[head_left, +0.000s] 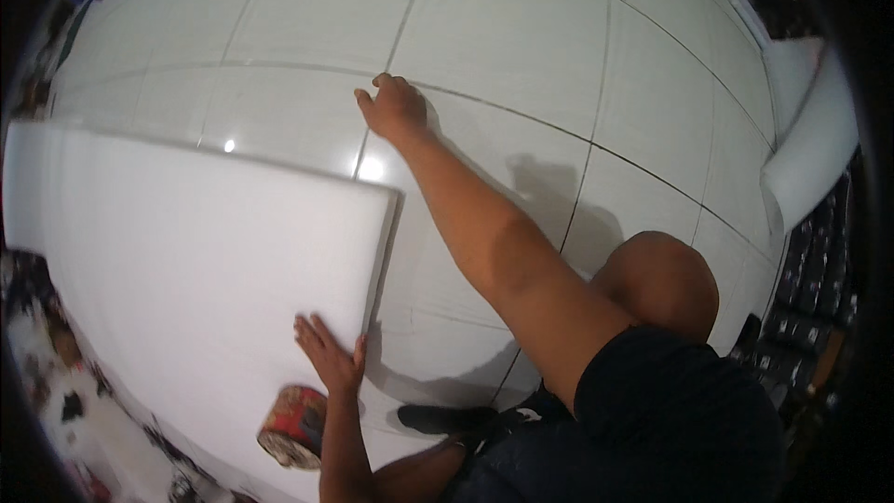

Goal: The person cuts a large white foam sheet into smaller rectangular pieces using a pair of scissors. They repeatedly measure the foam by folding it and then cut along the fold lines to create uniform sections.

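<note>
Laying foam sheet [196, 261] flat on tiled floor [521, 47]. Left hand [328, 354] spread, pressing sheet's near corner; right hand [396, 107] loosely curled, fingertips on floor beyond sheet, holding nothing. Next, probably: grip the sheet's edge.

White foam sheet [186, 261] cut off at left edge. Right hand [396, 107] fingertips curled under, grip undeterminable. Patterned roll [293, 427] partly hidden behind left hand [331, 354] wrist. Far-right clutter too dark to identify.

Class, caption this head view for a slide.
Left hand flat on white foam sheet; right hand reaches across tiled floor.
</note>
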{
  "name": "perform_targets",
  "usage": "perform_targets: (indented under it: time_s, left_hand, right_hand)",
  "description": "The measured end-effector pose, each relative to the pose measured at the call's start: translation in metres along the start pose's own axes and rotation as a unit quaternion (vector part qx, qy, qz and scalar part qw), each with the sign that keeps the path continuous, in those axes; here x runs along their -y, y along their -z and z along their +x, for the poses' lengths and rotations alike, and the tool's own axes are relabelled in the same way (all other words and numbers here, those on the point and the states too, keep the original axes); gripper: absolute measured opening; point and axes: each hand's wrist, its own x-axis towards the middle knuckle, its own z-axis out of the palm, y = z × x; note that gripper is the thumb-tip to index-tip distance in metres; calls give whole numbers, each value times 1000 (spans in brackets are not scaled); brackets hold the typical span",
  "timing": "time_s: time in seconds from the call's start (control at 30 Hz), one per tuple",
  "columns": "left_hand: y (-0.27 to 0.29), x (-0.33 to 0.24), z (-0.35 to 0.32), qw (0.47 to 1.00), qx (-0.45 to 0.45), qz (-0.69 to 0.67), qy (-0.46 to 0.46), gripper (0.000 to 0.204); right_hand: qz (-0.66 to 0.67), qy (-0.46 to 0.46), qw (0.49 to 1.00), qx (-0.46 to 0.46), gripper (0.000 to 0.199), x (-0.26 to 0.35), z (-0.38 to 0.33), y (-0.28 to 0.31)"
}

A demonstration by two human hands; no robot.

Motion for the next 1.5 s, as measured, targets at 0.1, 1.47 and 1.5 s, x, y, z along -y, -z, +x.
perform_targets:
  time_s: [0.1, 1.47, 1.5]
  left_hand:
    - [-21, 3, -16, 999, -35, 15, -11, 100]
    - [533, -62, -123, 922, 203, -246, 219, 68]
    - [557, -72, -131, 887, 272, -279, 249, 73]
  right_hand:
    - [-75, 120, 972, -187, 41, -56, -4, -24]
    - [-189, -330, 831, 407, 41, -100, -319, 570]
    - [-152, -328, 861, 358, 41, -84, -288, 590]
